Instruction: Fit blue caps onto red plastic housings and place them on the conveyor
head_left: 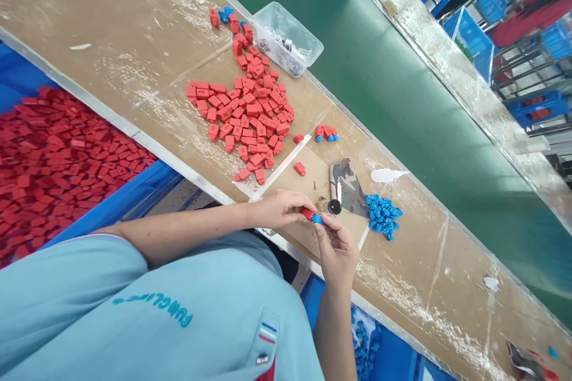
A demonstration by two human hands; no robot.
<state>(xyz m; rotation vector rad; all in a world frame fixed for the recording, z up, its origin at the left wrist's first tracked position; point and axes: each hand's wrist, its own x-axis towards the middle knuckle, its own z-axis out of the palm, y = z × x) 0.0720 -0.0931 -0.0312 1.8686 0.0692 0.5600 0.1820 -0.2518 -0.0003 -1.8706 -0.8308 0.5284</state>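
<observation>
Worn brown workbench [134, 30] is carrying a red-block pile [250, 113] at eleven o'clock. Left hand [279, 208] is pinching a red piece [307, 213]; right hand [337, 247] is gripping its blue cap [317, 219]. Both parts are looking light, rigid, best pinched at the sides.

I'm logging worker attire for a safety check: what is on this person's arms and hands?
Both hands, left hand and right hand, are bare: no gloves, rings or watch visible. Forearms are uncovered. A light blue short-sleeved shirt carries teal lettering and a small striped patch.
</observation>
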